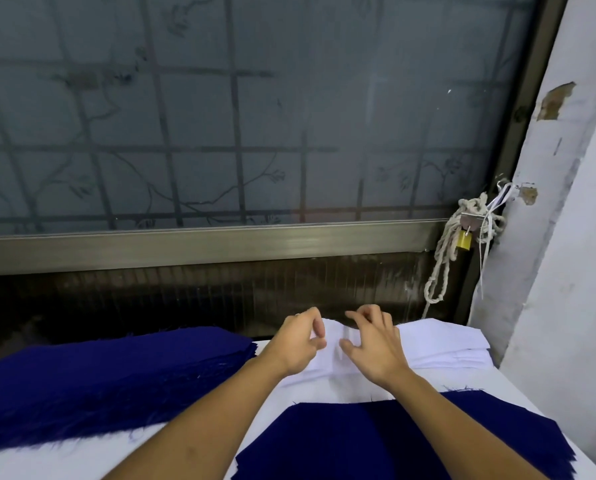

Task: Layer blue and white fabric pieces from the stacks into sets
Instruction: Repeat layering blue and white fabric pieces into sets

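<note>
One white piece (329, 362) alone should be peeled off: it is pinched by the left hand (300, 344); the grip of the half-curled right hand (374, 344) beside it cannot be told.

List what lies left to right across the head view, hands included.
Stack of dark blue fabric pieces, left hand, right hand, knotted off-white rope, white plastered wall. Omitted: the white fabric stack, lying under both hands.

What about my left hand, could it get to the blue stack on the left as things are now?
Probably yes. The blue stack lies just beside the left hand with nothing between them, but that hand seems to be pinching the white cloth and would have to let go first.
</note>
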